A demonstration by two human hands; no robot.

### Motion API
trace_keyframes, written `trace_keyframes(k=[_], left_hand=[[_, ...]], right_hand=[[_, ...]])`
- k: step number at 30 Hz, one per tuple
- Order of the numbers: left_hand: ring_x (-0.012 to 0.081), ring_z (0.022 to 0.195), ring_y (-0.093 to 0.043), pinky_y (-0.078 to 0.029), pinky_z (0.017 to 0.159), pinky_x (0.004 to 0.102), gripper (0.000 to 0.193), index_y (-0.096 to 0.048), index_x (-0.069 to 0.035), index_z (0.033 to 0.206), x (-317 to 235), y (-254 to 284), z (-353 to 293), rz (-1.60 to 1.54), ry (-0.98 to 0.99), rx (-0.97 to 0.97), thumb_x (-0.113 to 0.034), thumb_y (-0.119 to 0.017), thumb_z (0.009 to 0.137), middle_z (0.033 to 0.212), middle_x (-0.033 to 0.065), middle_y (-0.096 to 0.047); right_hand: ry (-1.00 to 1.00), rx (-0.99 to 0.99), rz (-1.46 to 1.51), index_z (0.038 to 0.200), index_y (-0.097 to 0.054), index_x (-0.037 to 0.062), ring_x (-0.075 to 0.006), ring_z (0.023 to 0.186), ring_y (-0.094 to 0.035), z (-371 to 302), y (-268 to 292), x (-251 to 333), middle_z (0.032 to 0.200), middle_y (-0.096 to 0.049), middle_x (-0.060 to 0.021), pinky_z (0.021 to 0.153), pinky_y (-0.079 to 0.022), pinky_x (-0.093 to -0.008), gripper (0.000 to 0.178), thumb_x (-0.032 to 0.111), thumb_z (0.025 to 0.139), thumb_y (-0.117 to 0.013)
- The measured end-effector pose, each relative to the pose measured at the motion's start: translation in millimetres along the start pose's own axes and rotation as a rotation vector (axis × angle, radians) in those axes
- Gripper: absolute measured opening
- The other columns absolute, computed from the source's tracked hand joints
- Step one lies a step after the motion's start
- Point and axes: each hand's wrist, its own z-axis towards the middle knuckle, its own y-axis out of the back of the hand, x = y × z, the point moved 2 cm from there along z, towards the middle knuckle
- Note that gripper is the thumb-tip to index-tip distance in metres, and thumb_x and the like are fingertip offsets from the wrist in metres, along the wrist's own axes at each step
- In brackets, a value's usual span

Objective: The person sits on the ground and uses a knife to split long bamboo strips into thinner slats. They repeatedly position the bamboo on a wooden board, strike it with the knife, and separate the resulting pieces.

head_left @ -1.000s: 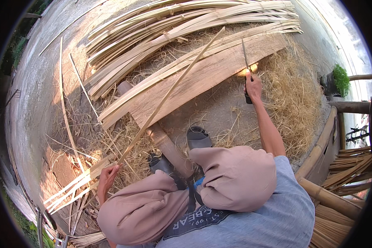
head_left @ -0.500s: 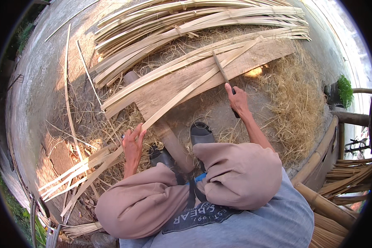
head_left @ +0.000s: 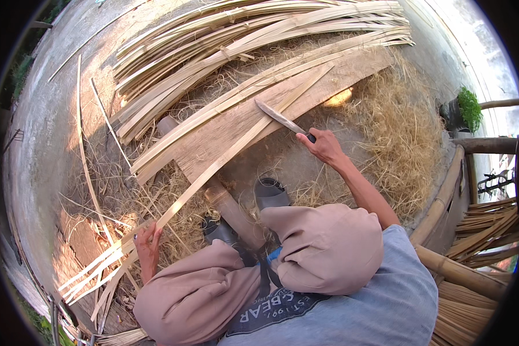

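My left hand is closed on a long pale bamboo strip, low on the left beside my knee. From there the strip runs up to the right and lies across a wooden board. The fingers of my right hand wrap round the dark handle of a knife. Its blade points up to the left and crosses over the strip near the board's lower edge. Whether the blade presses on the strip, I cannot tell. Several more strips lie along the board's far edge.
Beyond the board lies a big pile of bamboo strips. Curly shavings are heaped at the right. A round post lies under the board between my sandalled feet. Loose strips rest at the lower left, and bamboo poles stand at the right.
My left hand has moved down and left, drawing the strip along with it. The knife has turned so its tip points further left. The whole view has shifted slightly.
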Motion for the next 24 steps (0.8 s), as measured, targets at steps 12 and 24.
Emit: trace_keyframes(k=[12, 24], left_hand=[[0.0250, 0.086, -0.049, -0.041, 0.079, 0.0371, 0.038, -0.072, -0.004, 0.129, 69.7, 47.2, -19.3, 0.118, -0.068, -0.038, -0.023, -0.075, 0.097, 0.088, 0.0080, -0.050], [0.0310, 0.104, -0.060, -0.050, 0.094, 0.0430, 0.067, -0.052, -0.020, 0.155, -30.2, -33.7, 35.9, 0.083, -0.338, -0.058, -0.034, -0.077, 0.095, 0.105, 0.0139, -0.061]], right_hand=[[-0.274, -0.251, 0.105, 0.078, -0.060, -0.0023, -0.0428, 0.069, -0.065, 45.8, 18.1, -91.1, 0.067, -0.062, -0.0238, 0.067, -0.050, -0.0511, 0.071, 0.065, 0.098, -0.058], [-0.102, -0.194, 0.114, 0.078, -0.059, -0.0015, -0.0469, 0.068, -0.065, -3.0, -28.1, 22.9, 0.067, -0.061, -0.0265, 0.062, -0.047, -0.0528, 0.067, 0.061, 0.101, -0.057]])
